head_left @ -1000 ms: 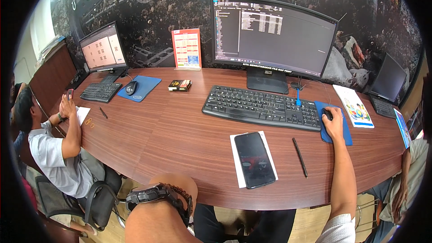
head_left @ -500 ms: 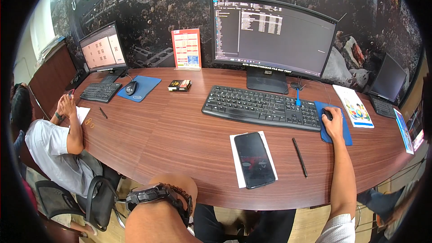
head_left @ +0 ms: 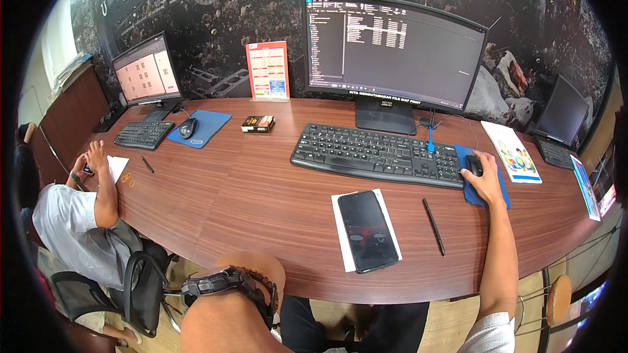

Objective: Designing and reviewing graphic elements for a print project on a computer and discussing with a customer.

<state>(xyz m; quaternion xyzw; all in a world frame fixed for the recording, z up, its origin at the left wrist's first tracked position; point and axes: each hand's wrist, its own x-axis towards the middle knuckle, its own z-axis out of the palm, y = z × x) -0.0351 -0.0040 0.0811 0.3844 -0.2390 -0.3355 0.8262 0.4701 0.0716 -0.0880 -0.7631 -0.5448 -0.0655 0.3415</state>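
Mouse (head_left: 474,165): black, compact, rounded shell. Sits flat on its base, upright, nose pointing away from the person toward the back of the surface (head_left: 261,202). Mostly covered by the right hand (head_left: 485,178), fingers over the top, thumb along the left side; only a dark strip shows, so buttons and wheel can't be read. Whole thing rests on the mouse pad (head_left: 472,197).

Pad: blue, thin, looks four-sided, lying flat, far end skewed a bit left. Middle is hidden under mouse and hand. Left edge right up against the keyboard's (head_left: 379,153) right end.
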